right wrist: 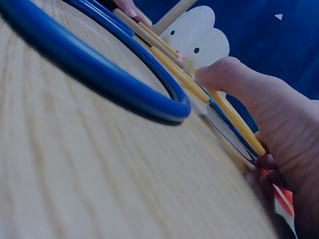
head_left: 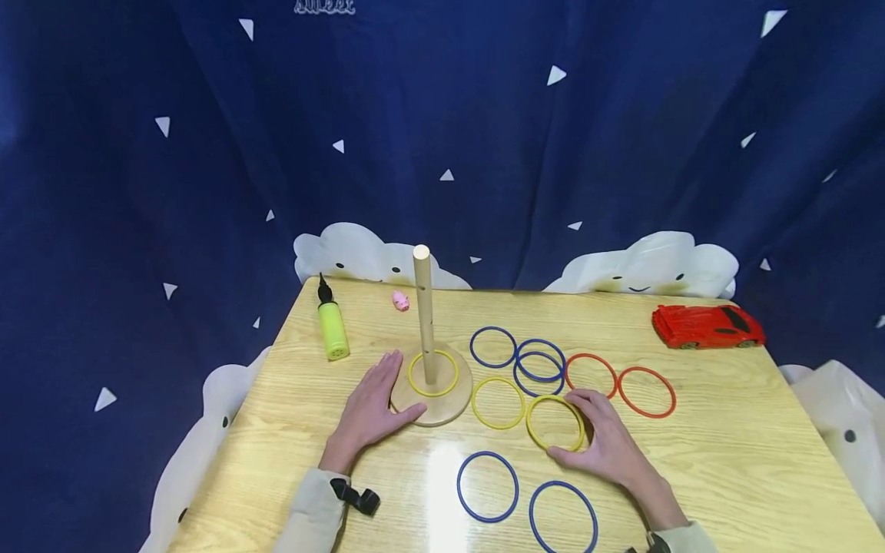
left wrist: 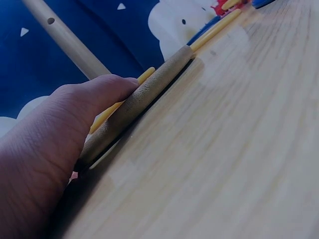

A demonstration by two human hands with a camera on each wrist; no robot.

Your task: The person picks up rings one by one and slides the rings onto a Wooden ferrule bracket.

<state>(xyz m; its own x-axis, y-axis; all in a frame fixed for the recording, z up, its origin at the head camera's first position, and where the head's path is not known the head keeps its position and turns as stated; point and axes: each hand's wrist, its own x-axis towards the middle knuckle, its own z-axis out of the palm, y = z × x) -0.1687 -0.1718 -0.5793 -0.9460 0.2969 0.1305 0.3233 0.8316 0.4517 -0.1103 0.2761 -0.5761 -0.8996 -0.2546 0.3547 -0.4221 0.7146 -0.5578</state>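
Note:
A wooden peg stand (head_left: 423,307) rises from a round base (head_left: 442,411) with one yellow ring (head_left: 432,374) dropped over it. My left hand (head_left: 376,399) lies flat on the table with straight fingers, its thumb against the base's rim (left wrist: 144,99). My right hand (head_left: 591,434) pinches a second yellow ring (head_left: 555,422) on its right side, thumb at the near edge and fingers at the far edge. In the right wrist view the thumb (right wrist: 224,74) sits on that yellow ring (right wrist: 234,119), with a blue ring (right wrist: 99,64) in front.
Loose rings lie on the wooden table (head_left: 726,461): one yellow (head_left: 498,402), three blue behind (head_left: 493,346), two red (head_left: 646,392), two blue near me (head_left: 487,475). A red toy car (head_left: 707,326), a green bottle (head_left: 333,326) and a pink pig (head_left: 400,300) stand at the back.

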